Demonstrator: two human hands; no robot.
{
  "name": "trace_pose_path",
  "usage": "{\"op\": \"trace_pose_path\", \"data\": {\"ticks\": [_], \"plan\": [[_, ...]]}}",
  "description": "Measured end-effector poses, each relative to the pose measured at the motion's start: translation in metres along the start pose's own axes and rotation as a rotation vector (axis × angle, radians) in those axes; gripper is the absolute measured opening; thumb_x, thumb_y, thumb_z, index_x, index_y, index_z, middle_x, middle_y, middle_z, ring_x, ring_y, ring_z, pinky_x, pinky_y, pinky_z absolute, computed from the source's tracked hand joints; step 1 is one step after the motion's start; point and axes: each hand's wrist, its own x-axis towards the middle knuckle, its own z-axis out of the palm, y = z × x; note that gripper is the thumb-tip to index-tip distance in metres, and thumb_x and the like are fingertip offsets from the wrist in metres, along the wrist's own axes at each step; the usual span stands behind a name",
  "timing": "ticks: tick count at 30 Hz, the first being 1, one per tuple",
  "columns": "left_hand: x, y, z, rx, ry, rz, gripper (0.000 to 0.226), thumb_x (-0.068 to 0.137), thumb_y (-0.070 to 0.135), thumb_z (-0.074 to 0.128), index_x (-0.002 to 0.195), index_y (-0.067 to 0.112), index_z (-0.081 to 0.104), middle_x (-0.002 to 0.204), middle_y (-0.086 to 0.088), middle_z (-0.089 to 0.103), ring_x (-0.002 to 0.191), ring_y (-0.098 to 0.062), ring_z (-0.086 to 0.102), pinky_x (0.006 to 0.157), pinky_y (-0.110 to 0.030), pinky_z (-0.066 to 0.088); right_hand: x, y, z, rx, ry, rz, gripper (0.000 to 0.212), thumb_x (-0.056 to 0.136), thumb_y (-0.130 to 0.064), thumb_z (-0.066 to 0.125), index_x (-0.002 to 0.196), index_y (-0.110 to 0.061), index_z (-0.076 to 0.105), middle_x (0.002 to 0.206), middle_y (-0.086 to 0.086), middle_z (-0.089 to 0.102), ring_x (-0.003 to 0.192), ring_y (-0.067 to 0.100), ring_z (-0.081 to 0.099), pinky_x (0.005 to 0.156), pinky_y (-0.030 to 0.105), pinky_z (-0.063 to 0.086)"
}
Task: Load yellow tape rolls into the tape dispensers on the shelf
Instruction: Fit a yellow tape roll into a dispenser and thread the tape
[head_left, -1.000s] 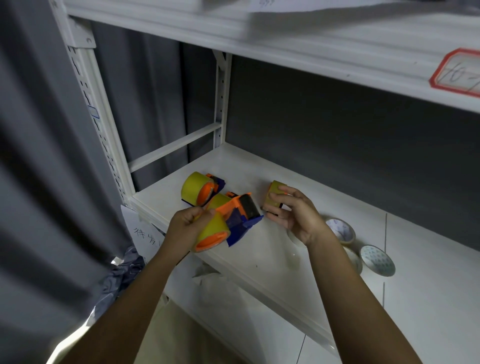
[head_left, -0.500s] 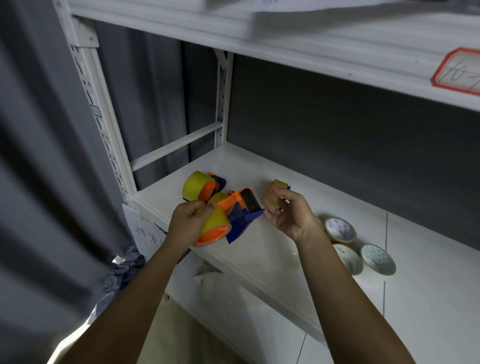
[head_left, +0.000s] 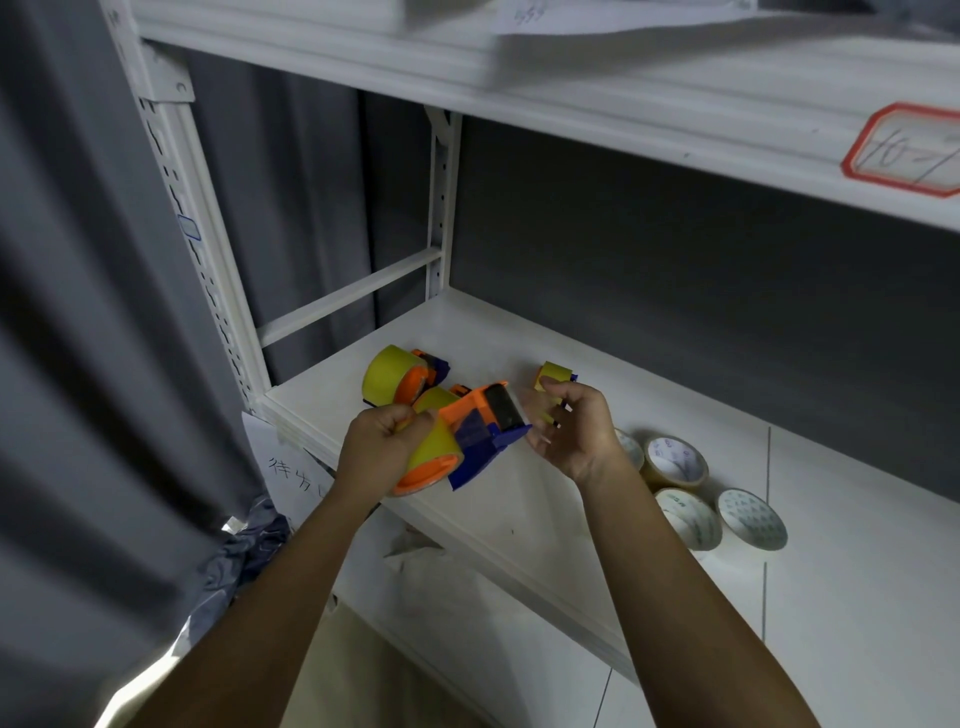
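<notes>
1. Since a second ago, my right hand has let go of the small yellow roll at the back of the shelf and drawn toward the dispenser; that roll now stands alone on the shelf, just behind my fingertips.
2. My left hand has stayed where it was, fingers curled round the orange and blue tape dispenser, which I hold just above the shelf's front edge.
3. A yellow tape roll sits on the dispenser's orange hub, its lower edge toward me; my left thumb presses on its top.
4. My right hand is loosely spread, palm turned to the left, its fingertips at the dispenser's front end by the dark blade plate. Whether they touch the blue tab there I cannot tell.
5. A second dispenser, also carrying a yellow roll on an orange hub, lies on the shelf behind my left hand, near the left rear.
6. To the right of my right wrist, four pale tape rolls lie flat on the shelf in a cluster; one is partly hidden by my wrist.
7. A red-bordered label with handwriting is stuck to the front of the upper shelf, at the right.
8. Grey curtain hangs at the left beside the white upright.
</notes>
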Motion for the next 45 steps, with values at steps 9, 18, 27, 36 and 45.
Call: {"op": "trace_pose_path", "data": {"ticks": [9,18,27,36,45], "plan": [[-0.003,-0.007,0.004,0.068,-0.019,0.025,0.041,0.086,0.031,0.063,0.062,0.000,0.055,0.066,-0.022,0.052,0.069,-0.020,0.054,0.068,-0.034,0.044,0.003,0.004,-0.012,-0.309,0.243,-0.095,0.026,0.072,-0.008,0.060,0.095,-0.019,0.062,0.100,0.003,0.061,0.099,0.022,0.060,0.082,0.034,0.052],[-0.006,-0.017,-0.004,0.061,0.016,0.009,0.036,0.083,0.036,0.065,0.053,0.016,0.058,0.055,0.002,0.053,0.064,-0.014,0.053,0.065,-0.028,0.043,-0.005,0.004,-0.032,-0.266,0.396,-0.193,0.009,0.090,-0.012,0.052,0.093,-0.015,0.060,0.102,0.010,0.060,0.089,0.025,0.061,0.068,0.033,0.056],[-0.011,-0.016,-0.006,0.065,0.029,0.086,0.041,0.085,0.030,0.063,0.045,0.030,0.055,0.043,0.011,0.047,0.055,-0.011,0.045,0.061,-0.025,0.037,-0.018,0.008,-0.007,-0.757,0.210,-0.575,0.027,0.089,-0.008,0.059,0.073,-0.029,0.068,0.076,-0.019,0.065,0.072,-0.003,0.059,0.064,0.009,0.045],[-0.015,-0.013,-0.006,0.085,0.053,0.152,0.037,0.077,0.043,0.057,0.044,0.029,0.050,0.039,0.007,0.037,0.048,-0.010,0.036,0.056,-0.027,0.035,-0.026,0.006,-0.002,-1.149,0.128,-0.669,0.022,0.091,-0.030,0.059,0.096,-0.016,0.075,0.081,-0.019,0.062,0.070,-0.015,0.055,0.059,-0.004,0.037],[-0.013,-0.016,-0.010,0.125,0.075,0.181,0.043,0.071,0.059,0.054,0.046,0.026,0.046,0.044,0.005,0.032,0.049,-0.013,0.037,0.052,-0.029,0.034,-0.029,0.005,0.004,-1.073,0.124,-0.637,0.013,0.090,-0.017,0.062,0.090,-0.017,0.075,0.079,-0.015,0.065,0.072,-0.008,0.057,0.060,0.001,0.039]]}}
